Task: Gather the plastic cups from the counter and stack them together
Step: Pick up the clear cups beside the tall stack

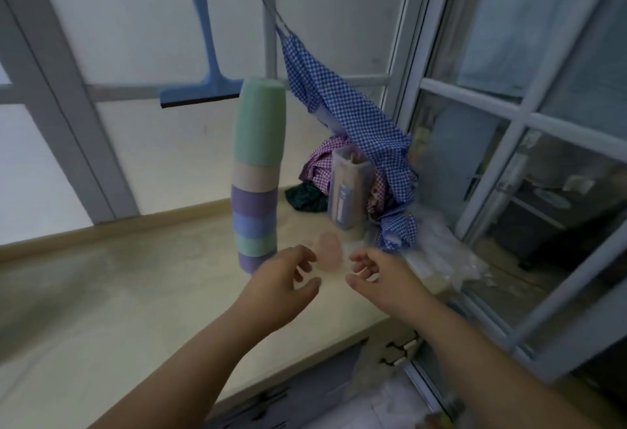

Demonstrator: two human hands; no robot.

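A tall stack of upside-down plastic cups (257, 177) stands on the beige counter (101, 293), green on top, then beige, purple, blue, green and purple. A blurred pink cup (328, 251) sits on the counter just right of the stack's base. My left hand (285, 279) is open just below and in front of the stack, fingers spread, holding nothing. My right hand (380, 274) is open too, close to the pink cup's right side, apart from it. The two hands flank the pink cup.
A clear container with sticks (347, 191) stands behind the pink cup among checked cloths (353, 116). A blue squeegee (207, 82) hangs at the window. Crumpled clear plastic (441, 259) lies at the right by the glass door. Drawer handles (400, 352) show below the counter edge.
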